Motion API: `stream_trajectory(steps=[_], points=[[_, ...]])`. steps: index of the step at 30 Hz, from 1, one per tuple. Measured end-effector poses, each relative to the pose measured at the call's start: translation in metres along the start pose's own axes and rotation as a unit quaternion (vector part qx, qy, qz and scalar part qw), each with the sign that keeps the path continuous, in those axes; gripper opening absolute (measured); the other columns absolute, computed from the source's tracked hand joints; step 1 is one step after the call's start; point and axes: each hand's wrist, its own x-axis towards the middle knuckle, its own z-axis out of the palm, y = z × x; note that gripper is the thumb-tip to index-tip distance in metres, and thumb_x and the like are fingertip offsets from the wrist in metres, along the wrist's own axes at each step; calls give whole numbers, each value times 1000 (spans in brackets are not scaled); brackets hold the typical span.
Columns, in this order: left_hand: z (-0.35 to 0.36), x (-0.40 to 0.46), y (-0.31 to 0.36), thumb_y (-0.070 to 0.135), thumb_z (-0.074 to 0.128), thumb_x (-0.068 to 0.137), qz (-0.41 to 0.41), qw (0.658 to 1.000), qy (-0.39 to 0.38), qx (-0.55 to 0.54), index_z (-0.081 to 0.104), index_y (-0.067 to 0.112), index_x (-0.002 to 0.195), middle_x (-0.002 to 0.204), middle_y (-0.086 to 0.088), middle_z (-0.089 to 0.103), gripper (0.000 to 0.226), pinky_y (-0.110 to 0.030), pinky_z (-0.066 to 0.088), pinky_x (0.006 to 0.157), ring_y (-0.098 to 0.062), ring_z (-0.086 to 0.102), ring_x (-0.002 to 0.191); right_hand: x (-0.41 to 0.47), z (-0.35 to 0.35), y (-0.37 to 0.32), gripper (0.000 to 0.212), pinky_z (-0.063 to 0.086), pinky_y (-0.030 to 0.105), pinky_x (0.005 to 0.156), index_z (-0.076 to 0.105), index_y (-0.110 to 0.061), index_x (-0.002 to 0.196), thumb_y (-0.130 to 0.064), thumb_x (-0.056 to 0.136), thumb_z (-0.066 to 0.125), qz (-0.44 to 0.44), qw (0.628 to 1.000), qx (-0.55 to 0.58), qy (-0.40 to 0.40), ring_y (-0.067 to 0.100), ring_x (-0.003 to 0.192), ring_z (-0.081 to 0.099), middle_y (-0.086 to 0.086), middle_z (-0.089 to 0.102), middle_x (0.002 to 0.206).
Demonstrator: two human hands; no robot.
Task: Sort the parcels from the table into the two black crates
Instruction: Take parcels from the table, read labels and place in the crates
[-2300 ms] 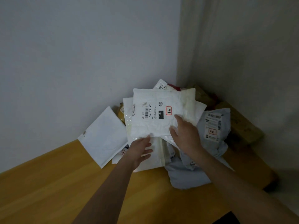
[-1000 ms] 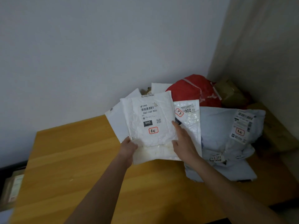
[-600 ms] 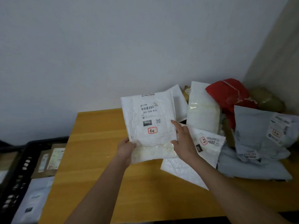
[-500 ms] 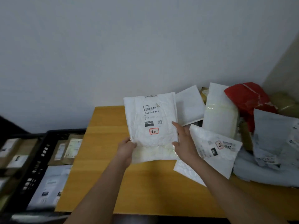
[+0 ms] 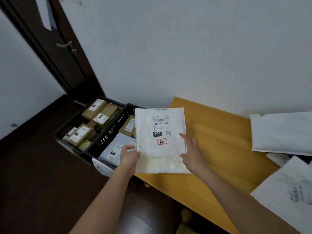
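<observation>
Head view now takes in the left end of the table (image 5: 219,149) and the floor beside it, where half a second ago it faced the wall and the heap of parcels; the red parcel and most of the pile have left the frame. The white parcel (image 5: 160,132) keeps its upright pose between both hands, but it now hangs over the table's left edge, partly above the nearer black crate (image 5: 108,137).

The left hand (image 5: 129,157) pinches the parcel's lower left corner, thumb in front and fingers curled behind. The right hand (image 5: 191,153) holds the right edge, thumb laid on the front face, the other fingers hidden behind. The parcel is a flat, crinkled white plastic mailer, roughly rectangular, with a cream, bubbly padded strip showing below its lower edge. Its label carries a barcode, the code 060-06B-A05, a black "060" block and a red-framed stamp.

Both crates are black plastic with perforated walls and sit side by side on the dark floor. The farther black crate (image 5: 67,127) holds brown cardboard boxes (image 5: 99,112) with white labels; the nearer one holds a pale grey soft mailer (image 5: 116,146) and a brown box.

The table is smooth yellow wood with visible grain. Two flat white padded mailers lie at its right: one (image 5: 283,132) by the wall, another (image 5: 287,188) nearer the camera.
</observation>
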Motion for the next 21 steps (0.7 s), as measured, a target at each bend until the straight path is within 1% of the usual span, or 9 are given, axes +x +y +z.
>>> stream_trajectory(steps=[2,5,7,9,12,15,18,19,21], points=[[-23,8,-5,-4,54,89,-15,999,30,-12,49,25,88,96,-13,57,29,-41,47,75,-26,52,84,10,17,-15,79,42,21,72,24,-36,152,1,92,59,-12,999,-14,-35,13,92,48,1,35,129],[-51,23,-9,-6,53,86,-29,997,59,-28,55,22,89,102,-14,61,28,-49,52,87,-31,57,92,28,42,-33,69,50,27,79,33,-31,149,0,93,57,-26,996,-17,-81,13,98,49,1,35,133],[-66,36,-7,-8,52,85,-31,996,78,-39,57,20,89,102,-14,62,28,-49,52,89,-29,57,89,42,60,-42,65,51,28,83,36,-28,148,0,93,57,-35,993,-19,-107,13,100,49,1,34,132],[-80,52,-2,-6,50,88,-31,993,99,-49,58,22,91,102,-10,61,30,-48,53,87,-27,57,88,58,78,-52,63,47,24,85,37,-26,148,0,93,57,-44,991,-16,-128,11,101,45,0,34,131],[-97,86,7,0,51,92,-34,990,125,-56,59,20,105,110,-12,59,26,-47,54,82,-27,58,86,88,104,-66,61,43,22,85,39,-25,146,0,93,56,-48,987,-5,-153,10,102,44,-1,34,129],[-103,122,19,-7,50,89,-51,989,129,-59,53,13,118,123,-17,56,36,-39,53,72,-25,58,82,119,127,-75,62,42,20,89,42,-23,145,5,91,55,-51,986,-7,-160,11,106,44,0,38,127],[-104,155,34,-9,49,87,-82,988,117,-54,48,14,128,118,-16,58,47,-34,49,65,-26,58,84,149,145,-81,65,38,15,86,45,-22,142,11,87,52,-38,986,-8,-162,13,112,45,0,41,126],[-103,164,40,-7,50,87,-91,988,112,-49,46,15,130,117,-16,58,48,-35,49,68,-27,57,86,158,149,-83,66,37,12,83,47,-22,141,14,86,50,-29,986,-4,-166,13,113,44,-1,42,126],[-101,183,50,-4,52,88,-101,989,99,-44,41,18,138,121,-15,56,55,-41,52,80,-30,58,98,175,156,-85,66,37,11,84,51,-21,138,16,84,47,-21,986,5,-163,15,115,44,-1,45,126]])
